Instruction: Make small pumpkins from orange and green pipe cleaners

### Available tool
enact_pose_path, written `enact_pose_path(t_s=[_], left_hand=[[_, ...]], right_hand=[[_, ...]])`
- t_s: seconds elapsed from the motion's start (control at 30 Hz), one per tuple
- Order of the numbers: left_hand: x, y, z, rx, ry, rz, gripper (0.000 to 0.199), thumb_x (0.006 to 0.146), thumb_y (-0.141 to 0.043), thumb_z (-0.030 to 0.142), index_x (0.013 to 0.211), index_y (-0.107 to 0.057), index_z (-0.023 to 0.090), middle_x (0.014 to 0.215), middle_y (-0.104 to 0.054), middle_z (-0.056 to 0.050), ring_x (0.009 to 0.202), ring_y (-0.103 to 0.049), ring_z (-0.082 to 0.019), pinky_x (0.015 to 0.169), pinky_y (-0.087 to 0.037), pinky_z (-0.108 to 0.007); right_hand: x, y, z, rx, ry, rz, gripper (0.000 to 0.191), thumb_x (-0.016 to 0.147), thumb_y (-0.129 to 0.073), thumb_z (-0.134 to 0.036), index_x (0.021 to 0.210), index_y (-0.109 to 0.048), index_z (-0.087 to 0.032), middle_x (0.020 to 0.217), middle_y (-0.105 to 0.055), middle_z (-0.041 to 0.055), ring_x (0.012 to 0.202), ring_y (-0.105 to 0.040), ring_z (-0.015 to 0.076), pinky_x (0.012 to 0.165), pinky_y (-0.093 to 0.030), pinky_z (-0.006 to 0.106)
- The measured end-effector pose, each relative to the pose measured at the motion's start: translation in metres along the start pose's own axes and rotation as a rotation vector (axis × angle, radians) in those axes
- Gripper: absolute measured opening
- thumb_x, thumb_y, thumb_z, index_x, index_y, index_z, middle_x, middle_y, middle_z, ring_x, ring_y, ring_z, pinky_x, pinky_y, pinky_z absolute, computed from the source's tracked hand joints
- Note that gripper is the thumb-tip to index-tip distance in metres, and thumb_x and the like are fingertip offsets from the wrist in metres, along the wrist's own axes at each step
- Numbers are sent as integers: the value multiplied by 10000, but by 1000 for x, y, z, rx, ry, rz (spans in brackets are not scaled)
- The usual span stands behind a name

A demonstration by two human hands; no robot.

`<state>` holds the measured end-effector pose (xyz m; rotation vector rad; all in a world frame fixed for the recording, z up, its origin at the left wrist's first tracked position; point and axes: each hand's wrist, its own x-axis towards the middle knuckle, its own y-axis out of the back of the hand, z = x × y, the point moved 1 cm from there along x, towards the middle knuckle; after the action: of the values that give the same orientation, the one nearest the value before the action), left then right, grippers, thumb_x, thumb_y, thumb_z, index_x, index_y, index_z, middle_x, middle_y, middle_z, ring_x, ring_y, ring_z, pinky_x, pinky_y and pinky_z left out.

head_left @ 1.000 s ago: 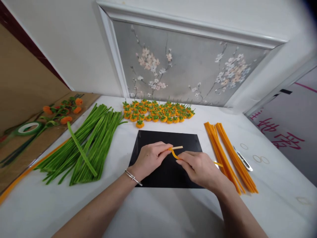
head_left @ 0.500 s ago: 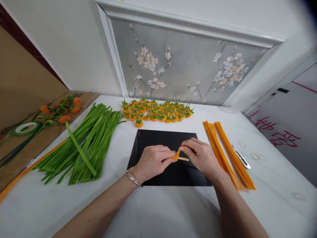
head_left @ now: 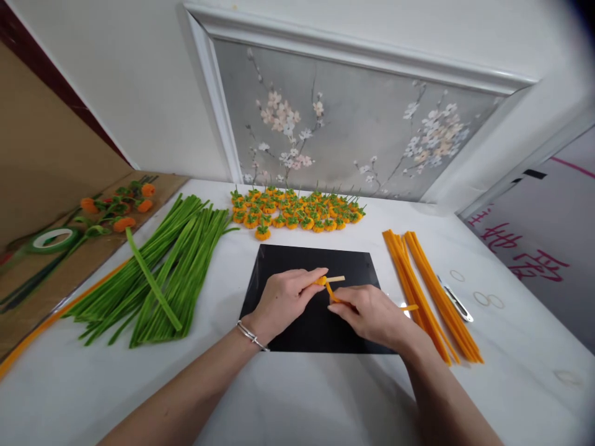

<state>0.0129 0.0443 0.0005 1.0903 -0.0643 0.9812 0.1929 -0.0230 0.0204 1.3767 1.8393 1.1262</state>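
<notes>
My left hand [head_left: 286,298] is closed over the black board [head_left: 307,331], pinching a thin pale stick [head_left: 337,279] whose tip pokes out to the right. Orange pipe cleaner is wrapped round the stick at the fingertips. From there a length of orange pipe cleaner [head_left: 409,307] runs down to my right hand [head_left: 372,313], which grips it between thumb and fingers, lower and to the right. Its loose end sticks out behind that hand. How many turns are on the stick is hidden by my left fingers.
Green pipe cleaners [head_left: 186,272] lie at left, orange ones [head_left: 444,303] at right beside a cutter knife [head_left: 458,301] and clear rings. Several small orange fuzzy fruits with green tops [head_left: 291,222] stand behind the board. Green tape [head_left: 52,240] and orange flowers [head_left: 124,223] rest on cardboard.
My right hand has moved down from beside the stick, bringing the orange pipe cleaner below it. The stick now tilts slightly upward, and the strand's loose end shows at right.
</notes>
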Motion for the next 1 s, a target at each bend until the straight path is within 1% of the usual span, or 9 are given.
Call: enact_pose_path(t_s=[0.13,0.27,0.4,0.53,0.6,0.77,0.83,0.9,1.0], left_hand=[[-1,0,-1,92,-13,-8,196,905,-566,247,1052,-689,207,806,-711,-15,734,-650,-134,690,-503,-228],[-1,-1,2,154,-42,-27,183,894,-567,199,1024,-694,217,836,-719,-9,754,-652,-138,691,-501,-233],[-1,0,5,155,-88,-45,196,893,-549,187,1031,-686,215,878,-724,-17,808,-660,-150,735,-506,-252],[-2,2,9,136,-141,-96,196,906,-544,290,1014,-687,209,888,-725,-17,796,-652,-161,713,-499,-267],[-1,3,11,119,-152,-116,199,900,-555,320,982,-694,205,873,-722,-15,779,-644,-160,700,-493,-266],[0,3,14,62,-178,-117,190,921,-522,272,919,-702,209,809,-711,-8,735,-628,-135,680,-480,-244],[0,2,14,24,-184,-97,183,921,-526,267,914,-698,203,823,-711,-15,754,-634,-136,703,-488,-244],[0,1,14,-16,-185,-84,165,911,-547,278,931,-689,197,843,-711,-21,776,-641,-140,717,-496,-247],[-1,1,13,-46,-182,-98,173,879,-599,316,965,-675,187,869,-707,-33,800,-643,-157,720,-502,-259]], right_hand=[[-4,3,-9,-42,42,-10,248,925,-458,-238,683,-509,-210,654,-575,-22,598,-526,126,564,-327,243],[-6,4,-13,-93,71,35,267,945,-416,-236,706,-531,-205,685,-604,5,628,-552,142,584,-346,257],[-6,5,-11,-112,85,140,280,966,-378,-261,807,-599,-196,723,-626,30,630,-575,149,583,-382,252],[-4,7,-6,-60,68,313,229,962,-416,-281,931,-628,-203,806,-652,35,682,-609,145,632,-443,238],[-3,8,-3,-14,55,358,200,949,-455,-284,944,-640,-208,831,-653,33,691,-614,138,656,-465,236],[0,10,6,130,59,415,171,914,-514,-256,904,-682,-226,877,-667,36,757,-636,142,703,-504,241],[1,10,10,175,42,412,157,898,-541,-267,896,-694,-230,865,-679,32,752,-645,146,701,-514,246],[2,10,15,199,13,377,156,891,-554,-287,889,-700,-231,831,-687,26,726,-646,150,676,-514,250],[2,8,19,206,-18,326,169,893,-553,-307,862,-701,-232,793,-693,17,705,-641,153,652,-497,253]])
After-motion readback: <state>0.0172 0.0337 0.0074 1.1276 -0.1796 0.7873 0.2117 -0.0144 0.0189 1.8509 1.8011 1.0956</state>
